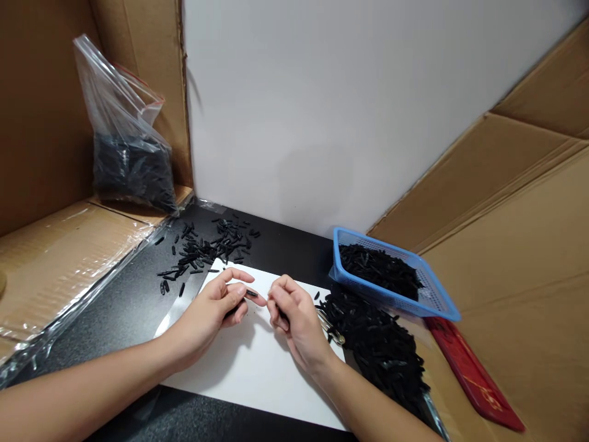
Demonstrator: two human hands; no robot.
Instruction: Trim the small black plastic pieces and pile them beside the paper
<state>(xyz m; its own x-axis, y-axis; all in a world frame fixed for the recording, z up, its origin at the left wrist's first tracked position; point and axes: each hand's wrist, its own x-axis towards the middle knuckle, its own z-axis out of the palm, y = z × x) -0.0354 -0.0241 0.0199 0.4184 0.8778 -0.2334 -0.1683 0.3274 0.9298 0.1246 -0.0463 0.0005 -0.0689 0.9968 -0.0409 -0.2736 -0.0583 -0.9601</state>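
The small dark piece (251,293) lies along a finger of my left hand (227,301), held there by my thumb, above the white sheet (248,387). The other fingers of that hand are partly curled. At three to four o'clock from the piece is my right hand (292,310), closed with its fingers bunched; I cannot tell whether it grips anything. Its fingertips are right by my left fingertip.

Farther out at four o'clock, a metal object (339,338) shows partly hidden beside my right wrist, then a large heap of black pieces (386,353), and beyond it a red packet (476,374). At three o'clock a blue basket (442,294) holds more of them.

Between ten and eleven, loose black pieces (202,250) are scattered over the black tabletop (124,334). Farther the same way, a clear plastic bag (133,162), partly filled with dark contents, leans against cardboard (154,61).
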